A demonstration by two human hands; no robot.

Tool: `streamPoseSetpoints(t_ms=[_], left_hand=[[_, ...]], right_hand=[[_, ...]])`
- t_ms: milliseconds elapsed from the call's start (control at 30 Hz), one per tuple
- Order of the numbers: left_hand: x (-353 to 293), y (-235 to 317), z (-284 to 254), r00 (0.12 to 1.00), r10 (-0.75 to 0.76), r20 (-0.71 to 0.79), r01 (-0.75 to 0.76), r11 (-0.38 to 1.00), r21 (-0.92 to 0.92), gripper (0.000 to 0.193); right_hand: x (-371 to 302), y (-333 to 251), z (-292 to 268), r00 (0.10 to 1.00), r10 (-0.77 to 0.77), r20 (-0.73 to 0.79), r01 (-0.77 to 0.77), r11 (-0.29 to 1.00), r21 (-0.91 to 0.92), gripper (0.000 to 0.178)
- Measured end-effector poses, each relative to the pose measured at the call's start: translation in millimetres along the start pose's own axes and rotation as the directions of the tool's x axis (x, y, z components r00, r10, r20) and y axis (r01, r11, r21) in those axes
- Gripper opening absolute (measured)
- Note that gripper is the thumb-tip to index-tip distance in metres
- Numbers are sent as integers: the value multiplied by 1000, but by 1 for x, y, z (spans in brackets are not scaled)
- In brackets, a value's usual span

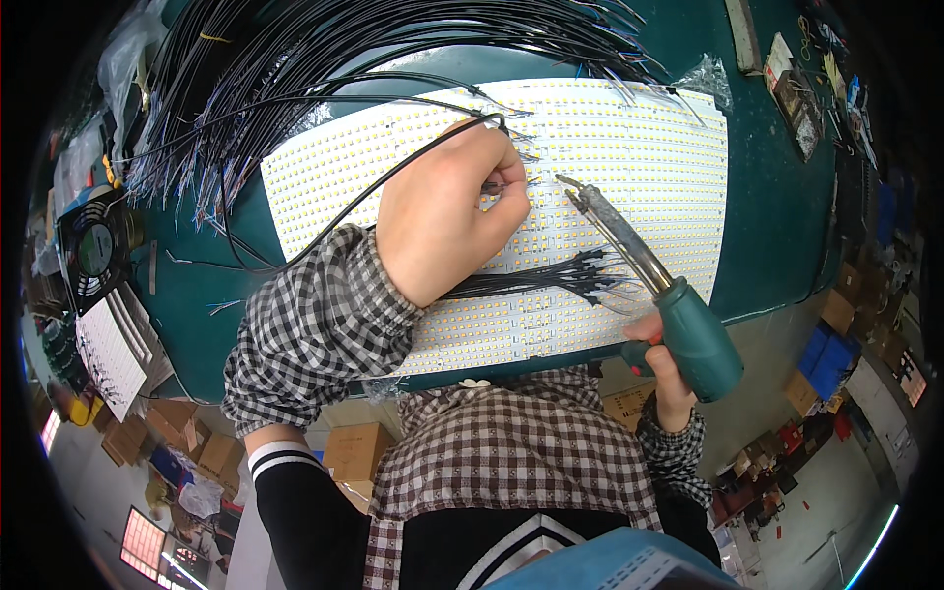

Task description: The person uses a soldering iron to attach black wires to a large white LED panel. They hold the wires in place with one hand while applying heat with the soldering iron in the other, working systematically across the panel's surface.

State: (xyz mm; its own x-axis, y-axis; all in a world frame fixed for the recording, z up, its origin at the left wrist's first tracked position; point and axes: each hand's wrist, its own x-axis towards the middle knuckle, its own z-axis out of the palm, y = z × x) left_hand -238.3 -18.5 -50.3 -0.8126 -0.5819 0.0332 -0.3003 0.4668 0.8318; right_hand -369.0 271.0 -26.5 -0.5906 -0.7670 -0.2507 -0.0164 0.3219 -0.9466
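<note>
Looks like a soldering step, imo: the left hand [447, 211] is pinching a thin wire [534, 182], thumb and finger closed on it, and holding its end over the white light board [678, 211]; can't tell if it's touching. The right hand [675, 385] is gripping the green soldering iron [700, 339], fingers curled round the handle, and the tip is sitting just right of the wire end. Black cables [531, 279] are lying nearer the person. Next move's probably needing a steady pinch and a small nudge left.
</note>
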Motion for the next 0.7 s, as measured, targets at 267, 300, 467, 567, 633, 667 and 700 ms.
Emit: streamPoseSetpoints(t_ms=[267,300,467,567,633,667,700], left_hand=[[-3,7,-6,993,-95,74,96,995,-11,11],[-7,8,-7,999,-11,42,10,999,31,14],[-35,22,-18,916,365,166,-387,913,129,34],[-39,32,-13,891,330,311,-365,929,61,29],[-38,23,-5,880,282,383,-338,937,86,25],[-35,27,-5,905,285,316,-304,953,10,20],[-33,28,-3,925,237,297,-239,971,-30,19]], right_hand=[[0,-14,2,1000,-8,-14,8,1000,-29,57],[-4,-15,0,999,29,-24,-29,999,-24,58],[-9,-7,-7,994,24,-105,-16,997,78,62],[-1,-5,-5,985,-86,-148,100,991,88,62],[2,-1,-10,975,-187,-124,196,978,69,62],[0,-1,-10,973,-181,-144,195,977,89,62],[-1,-2,-10,971,-175,-164,195,975,109,62]])
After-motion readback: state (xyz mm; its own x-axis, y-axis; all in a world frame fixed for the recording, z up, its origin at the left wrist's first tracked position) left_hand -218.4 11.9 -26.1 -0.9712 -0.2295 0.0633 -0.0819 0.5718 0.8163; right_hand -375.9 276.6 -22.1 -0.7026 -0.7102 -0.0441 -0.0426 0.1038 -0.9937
